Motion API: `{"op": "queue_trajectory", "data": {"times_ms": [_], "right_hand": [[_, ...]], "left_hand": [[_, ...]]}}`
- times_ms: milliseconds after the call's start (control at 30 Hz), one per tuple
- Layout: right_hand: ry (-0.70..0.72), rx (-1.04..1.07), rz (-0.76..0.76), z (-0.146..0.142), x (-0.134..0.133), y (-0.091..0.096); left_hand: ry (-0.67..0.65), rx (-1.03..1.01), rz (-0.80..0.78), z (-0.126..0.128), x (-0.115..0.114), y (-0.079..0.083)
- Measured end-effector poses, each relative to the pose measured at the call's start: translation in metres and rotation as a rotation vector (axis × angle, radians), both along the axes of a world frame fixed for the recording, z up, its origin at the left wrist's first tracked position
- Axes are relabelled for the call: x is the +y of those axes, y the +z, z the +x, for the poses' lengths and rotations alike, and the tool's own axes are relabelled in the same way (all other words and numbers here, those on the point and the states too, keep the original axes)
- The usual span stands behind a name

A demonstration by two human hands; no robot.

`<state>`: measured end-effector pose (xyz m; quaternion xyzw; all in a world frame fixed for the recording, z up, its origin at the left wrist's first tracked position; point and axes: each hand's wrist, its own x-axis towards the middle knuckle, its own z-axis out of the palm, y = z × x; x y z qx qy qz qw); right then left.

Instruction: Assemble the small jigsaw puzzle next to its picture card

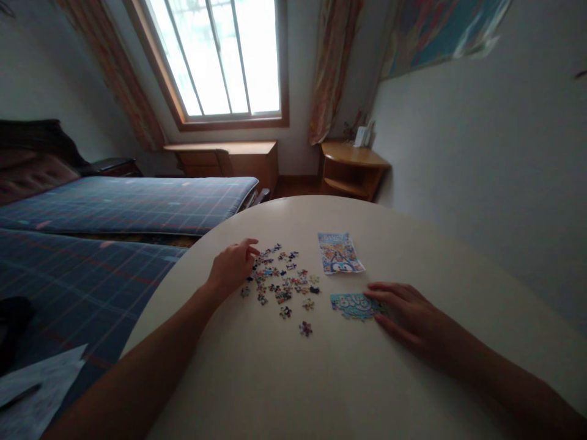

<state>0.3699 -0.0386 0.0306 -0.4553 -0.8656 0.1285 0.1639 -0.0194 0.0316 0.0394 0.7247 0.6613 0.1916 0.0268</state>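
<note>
A spread of loose jigsaw pieces (pixel 291 282) lies on the pale round table (pixel 275 379). My left hand (pixel 233 267) reaches over the left edge of this spread, fingers partly bent and apart, with nothing visible in them. To the right, a joined strip of jigsaw puzzle (pixel 353 306) shows light blue with bubble-like lettering. My right hand (pixel 406 310) rests at the strip's right end, fingers stretched out and spread, the fingertips touching it and covering its corner. Beyond the strip lies a colourful printed picture sheet (pixel 340 253) with a penguin-like figure at its lower edge.
One stray jigsaw piece (pixel 306 329) sits nearer to me than the others. A bed with a blue plaid cover (pixel 137 198) stands left of the table, with papers (pixel 43 391) at lower left. A wall (pixel 458 159) runs along the right; a corner shelf (pixel 355 156) stands behind.
</note>
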Motion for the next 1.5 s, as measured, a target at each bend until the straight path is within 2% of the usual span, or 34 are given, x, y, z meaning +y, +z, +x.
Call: {"op": "queue_trajectory", "data": {"times_ms": [133,333,767,900,1000,1233,1500], "right_hand": [[0.008,-0.005,0.002,0.001,0.0,-0.001],[0.003,-0.007,-0.004,0.001,-0.001,0.002],[-0.001,-0.01,-0.017,0.001,-0.001,0.002],[-0.004,-0.006,-0.026,0.0,0.0,0.003],[-0.005,-0.008,-0.026,-0.001,0.0,0.004],[-0.003,-0.018,-0.01,-0.001,-0.001,0.005],[0.006,-0.027,-0.021,0.001,0.001,0.002]], "left_hand": [[-0.039,-0.015,-0.01,0.002,-0.002,0.004],[0.054,-0.032,-0.002,0.003,-0.006,0.014],[0.039,-0.016,-0.083,-0.002,-0.003,0.013],[0.114,-0.004,-0.056,-0.007,-0.003,0.021],[0.168,0.046,-0.091,-0.012,-0.006,0.028],[0.118,0.099,-0.2,-0.013,-0.011,0.032],[0.107,0.119,-0.208,-0.009,-0.012,0.033]]}}
